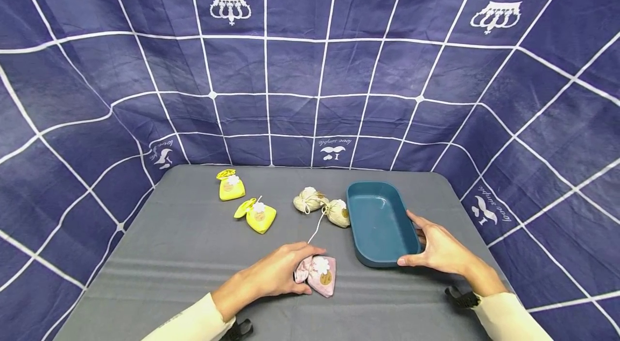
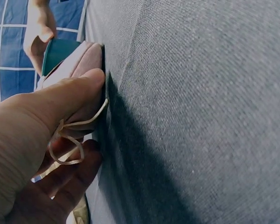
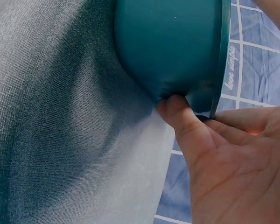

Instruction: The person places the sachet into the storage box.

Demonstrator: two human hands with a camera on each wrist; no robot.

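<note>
A small pink sachet [image 1: 321, 276] with a white flower and a round tag lies near the front of the grey table. My left hand [image 1: 297, 271] grips it, thumb on one side and fingers over the top. In the left wrist view the thumb [image 2: 70, 93] presses the pink sachet [image 2: 86, 58] and its cream drawstring [image 2: 67, 142] loops under the thumb. My right hand [image 1: 421, 244] holds the near right corner of an empty teal tray [image 1: 378, 222]. From the right wrist, the thumb [image 3: 182, 119] presses against the teal tray's wall [image 3: 168, 42].
Two yellow sachets [image 1: 231, 186] [image 1: 258, 216] lie at the back left of the table. Two beige sachets [image 1: 310, 199] [image 1: 338, 212] lie just left of the tray, one trailing a long string. A blue checked cloth [image 1: 310, 72] walls in the table [image 1: 184, 255].
</note>
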